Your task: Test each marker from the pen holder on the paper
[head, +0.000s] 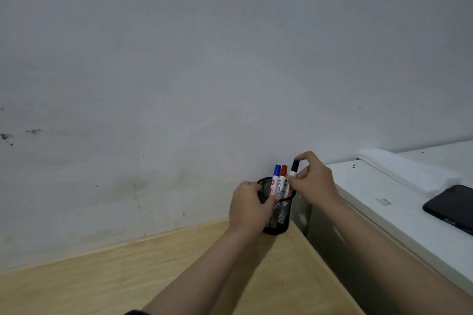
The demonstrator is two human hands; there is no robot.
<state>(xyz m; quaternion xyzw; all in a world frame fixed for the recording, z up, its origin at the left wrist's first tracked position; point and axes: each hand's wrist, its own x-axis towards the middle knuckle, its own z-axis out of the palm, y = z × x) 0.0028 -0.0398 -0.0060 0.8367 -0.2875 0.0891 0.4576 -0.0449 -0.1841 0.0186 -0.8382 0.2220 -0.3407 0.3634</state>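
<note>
head view, one frame. mesh pen holder (277, 212) stands upright at the far right corner of the wooden desk (128, 284), close to the wall (204, 59). left hand (247, 208) wraps the holder's body from its 9 o'clock side, fingers closed around the mesh, steadying it. right hand (313, 180) sits at the holder's 1 o'clock, thumb and fingertips pinched on the black marker (294, 168) just below its cap. blue marker (276, 178) and red marker (282, 179) stand side by side inside the holder, caps up, just at 9 o'clock of the black one. key relation: the black marker's long axis runs near vertical, tilted slightly toward 1 o'clock, with its lower barrel hidden behind the right hand, seemingly at the rim; the likely extraction path is therefore straight up along that axis, by the right hand, which is the nearer. no paper is visible. a dark phone (451, 207) lies on the white surface (384, 186) at 3 o'clock, well apart.
</note>
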